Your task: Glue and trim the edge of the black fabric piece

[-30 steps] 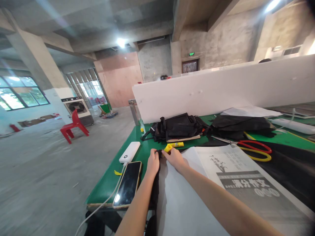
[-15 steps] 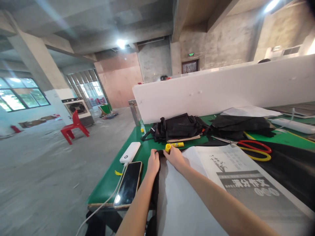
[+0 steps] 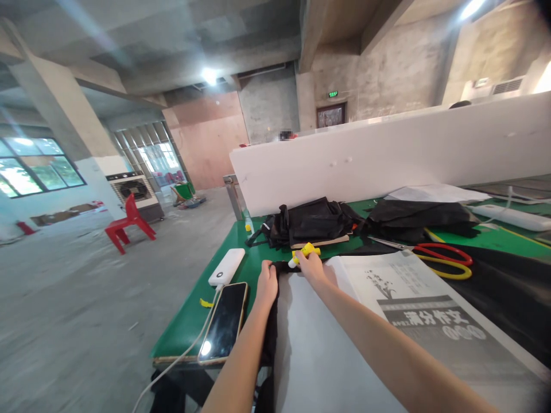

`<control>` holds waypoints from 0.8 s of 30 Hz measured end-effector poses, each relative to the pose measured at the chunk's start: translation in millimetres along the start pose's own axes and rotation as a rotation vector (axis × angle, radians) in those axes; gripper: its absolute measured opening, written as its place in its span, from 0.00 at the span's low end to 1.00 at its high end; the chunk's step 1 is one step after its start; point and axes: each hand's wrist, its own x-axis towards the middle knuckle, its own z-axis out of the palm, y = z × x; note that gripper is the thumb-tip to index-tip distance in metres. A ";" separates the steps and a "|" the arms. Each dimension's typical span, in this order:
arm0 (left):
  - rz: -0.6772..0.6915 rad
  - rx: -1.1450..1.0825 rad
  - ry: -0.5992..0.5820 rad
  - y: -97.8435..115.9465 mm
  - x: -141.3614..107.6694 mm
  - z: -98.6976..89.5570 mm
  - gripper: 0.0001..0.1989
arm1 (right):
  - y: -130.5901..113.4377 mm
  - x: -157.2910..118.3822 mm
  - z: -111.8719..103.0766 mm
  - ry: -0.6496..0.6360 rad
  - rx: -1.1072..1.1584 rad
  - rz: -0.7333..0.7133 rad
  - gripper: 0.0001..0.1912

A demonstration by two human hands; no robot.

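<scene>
**Glue stick at far edge of white sheet**

Right hand [image 3: 310, 265]: grip closed round a yellow glue stick [image 3: 303, 253], tip down at the sheet's far corner. Left hand [image 3: 267, 282]: fingers pressed flat on black fabric [image 3: 272, 321] beside the white sheet [image 3: 318, 350], grip not closed on anything. Phone [image 3: 224, 322] and power bank [image 3: 227, 267] lie left on the green surface [image 3: 185, 321]. Red scissors [image 3: 443, 256] well to the right.

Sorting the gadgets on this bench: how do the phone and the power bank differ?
The phone is dark with a glossy black screen; the power bank is white and matte. The phone is flat and thin, the power bank thicker and blockier. The phone lies nearer the table edge, the power bank farther back. Both lie flat left of the left hand, with a white cable by them.
</scene>
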 end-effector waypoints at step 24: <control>-0.008 -0.014 0.003 3.4 -1.4 -1.8 0.07 | -12.8 -5.3 -6.4 -0.021 -0.097 -0.085 0.20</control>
